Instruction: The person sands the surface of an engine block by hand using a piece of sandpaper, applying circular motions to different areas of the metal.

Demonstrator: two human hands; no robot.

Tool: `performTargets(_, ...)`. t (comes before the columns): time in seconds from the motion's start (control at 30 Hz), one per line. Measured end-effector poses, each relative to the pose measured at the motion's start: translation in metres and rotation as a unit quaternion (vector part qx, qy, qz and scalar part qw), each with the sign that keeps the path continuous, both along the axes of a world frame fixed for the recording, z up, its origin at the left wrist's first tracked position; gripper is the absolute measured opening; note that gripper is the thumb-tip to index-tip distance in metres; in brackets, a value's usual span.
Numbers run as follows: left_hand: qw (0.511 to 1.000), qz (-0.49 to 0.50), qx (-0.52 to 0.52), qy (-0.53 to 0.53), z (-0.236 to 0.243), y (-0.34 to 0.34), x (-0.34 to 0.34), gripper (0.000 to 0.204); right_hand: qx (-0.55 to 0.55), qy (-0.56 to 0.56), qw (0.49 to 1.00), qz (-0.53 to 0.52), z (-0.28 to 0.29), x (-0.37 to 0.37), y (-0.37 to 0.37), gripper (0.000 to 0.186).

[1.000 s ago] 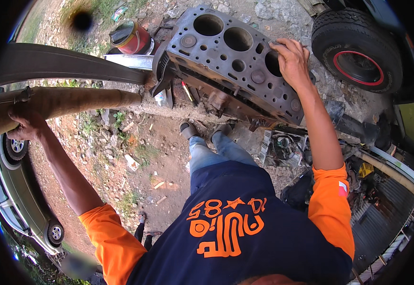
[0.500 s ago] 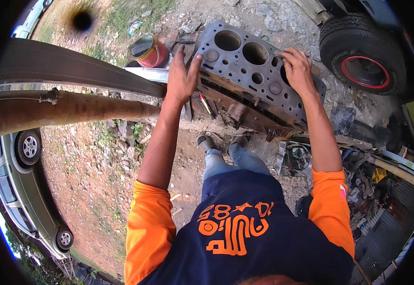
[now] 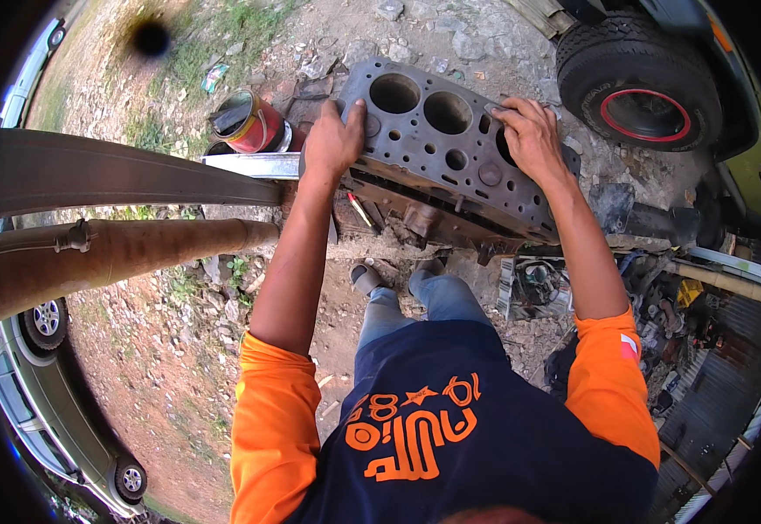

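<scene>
A grey engine block (image 3: 424, 144) stands with its flat, bored top face up in front of me. At its left end my left hand (image 3: 335, 142) is closed over the edge, thumb on the top face and fingers down past the end. My right hand (image 3: 533, 144) lies on the right part of the top, over a cylinder bore it partly covers. Its fingers bend together toward the far edge, with the thumb near a slot. Two large round bores and several smaller holes show between my hands.
Left of the block stand a red and yellow bucket (image 3: 262, 127) and a metal beam (image 3: 127, 175) above a brown pole (image 3: 127, 253). A yellow-and-red handled tool (image 3: 360, 210) lies below the block. A vehicle's wheel (image 3: 643, 105) is at the upper right, with scrap parts (image 3: 538, 284) lower right.
My left hand has come in against the block's left end, overlapping it more. The right hand stays on the top face, its fingers slightly shifted. The whole view has turned a little.
</scene>
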State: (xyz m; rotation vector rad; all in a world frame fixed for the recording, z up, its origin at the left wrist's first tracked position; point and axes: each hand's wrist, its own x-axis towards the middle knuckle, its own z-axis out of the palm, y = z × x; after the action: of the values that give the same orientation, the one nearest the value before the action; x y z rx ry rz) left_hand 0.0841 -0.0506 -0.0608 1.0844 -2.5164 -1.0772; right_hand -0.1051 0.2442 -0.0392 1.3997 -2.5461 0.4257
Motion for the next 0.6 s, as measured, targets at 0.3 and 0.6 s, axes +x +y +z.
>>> performTargets(0.3,0.992,0.031,-0.006,-0.121,0.013,-0.004,-0.032,0.090,-0.029,0.001,1.000,0.011,0.002,-0.004,-0.004,0.026)
performTargets(0.6,0.995,0.057,-0.019,-0.084,0.011,-0.003,-0.027,0.089,-0.052,-0.007,0.996,0.071,0.004,-0.013,-0.010,0.022)
